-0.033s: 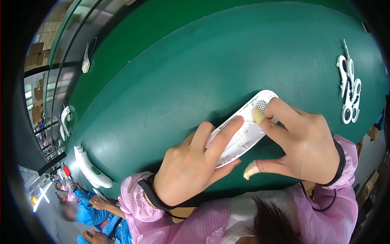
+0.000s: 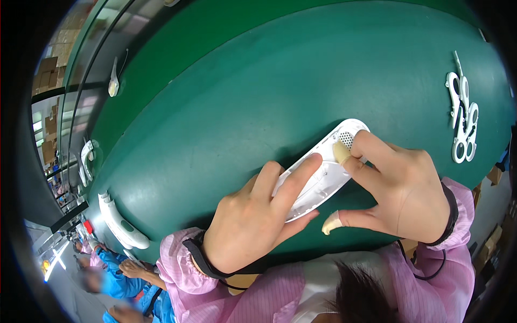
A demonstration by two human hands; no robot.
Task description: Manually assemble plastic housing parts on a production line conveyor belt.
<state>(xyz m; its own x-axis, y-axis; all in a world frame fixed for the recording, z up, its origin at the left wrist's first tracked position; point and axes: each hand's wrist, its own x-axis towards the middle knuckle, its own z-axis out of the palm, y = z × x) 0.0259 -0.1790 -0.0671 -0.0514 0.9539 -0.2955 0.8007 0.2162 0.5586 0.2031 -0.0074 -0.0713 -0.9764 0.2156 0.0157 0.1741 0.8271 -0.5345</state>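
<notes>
A white plastic housing half, shaped like a long curved shell with a round-holed grille at its far end, is tilted above the green table. My left hand grips its near part, the index finger lying along the inside and the thumb under the edge. My right hand is spread at the far end. Its index finger, in a pale yellow finger cot, touches the inside beside the grille. The right thumb, also covered by a finger cot, stands apart from the housing. Other right fingers are partly hidden.
Several white looped plastic parts lie at the right on the green table. A white curved handle-like device rests at the left edge. Further white parts sit beyond it. Co-workers in blue are at the lower left.
</notes>
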